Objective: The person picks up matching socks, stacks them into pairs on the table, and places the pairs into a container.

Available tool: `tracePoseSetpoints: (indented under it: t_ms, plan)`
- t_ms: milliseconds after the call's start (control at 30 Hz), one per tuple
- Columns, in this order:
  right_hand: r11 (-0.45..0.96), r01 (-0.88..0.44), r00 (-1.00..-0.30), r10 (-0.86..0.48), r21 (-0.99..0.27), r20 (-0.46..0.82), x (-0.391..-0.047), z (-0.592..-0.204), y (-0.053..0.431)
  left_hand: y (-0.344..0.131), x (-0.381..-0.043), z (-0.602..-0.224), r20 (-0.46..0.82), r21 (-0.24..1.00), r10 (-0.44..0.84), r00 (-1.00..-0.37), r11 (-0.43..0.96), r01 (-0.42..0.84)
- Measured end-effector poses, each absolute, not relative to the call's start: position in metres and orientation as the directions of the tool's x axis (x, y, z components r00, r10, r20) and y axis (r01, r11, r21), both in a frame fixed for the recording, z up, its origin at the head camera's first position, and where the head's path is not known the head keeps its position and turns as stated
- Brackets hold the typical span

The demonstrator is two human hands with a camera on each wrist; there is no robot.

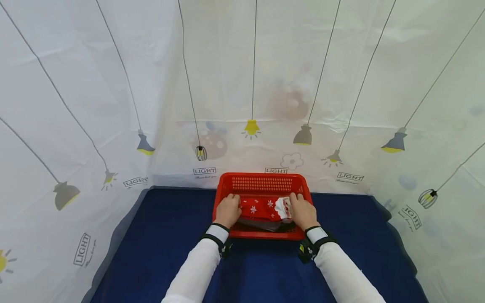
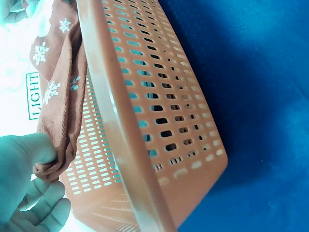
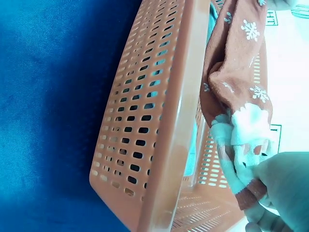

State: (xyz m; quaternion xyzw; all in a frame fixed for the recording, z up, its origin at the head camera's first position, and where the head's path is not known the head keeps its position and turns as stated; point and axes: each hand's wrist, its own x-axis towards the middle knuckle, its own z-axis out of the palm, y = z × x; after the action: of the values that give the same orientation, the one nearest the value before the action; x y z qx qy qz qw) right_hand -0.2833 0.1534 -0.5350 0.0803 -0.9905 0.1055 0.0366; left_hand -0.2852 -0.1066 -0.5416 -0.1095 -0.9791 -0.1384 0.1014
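Observation:
A pair of red Christmas socks [image 1: 257, 209], printed with white snowflakes and a bearded Santa face, is stretched sideways over the red plastic basket [image 1: 222, 189]. My left hand [image 1: 228, 210] pinches the plain red end between thumb and fingers. At the Santa-face end my right hand [image 1: 303, 212] grips the fabric, which shows in the right wrist view as two folded layers of sock [image 3: 241, 72]. Both hands are over the basket, near its left and right sides. Beneath the socks, greyish cloth [image 1: 265, 225] lies in the basket, partly hidden.
The perforated basket stands on a dark blue cloth surface [image 1: 170, 235], close to the back. Behind it and on both sides hangs a white sheet [image 1: 227, 84] printed with lamps and the word LIGHT.

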Motion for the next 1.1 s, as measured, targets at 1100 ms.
tracePoseSetpoints:
  t_ms: [1100]
  plan:
    - [0.954, -0.109, -0.994, -0.097, -0.279, 0.056, -0.301, -0.553, 0.145, -0.103, -0.307, -0.548, 0.110, 0.266, 0.110, -0.988, 0.954, 0.136]
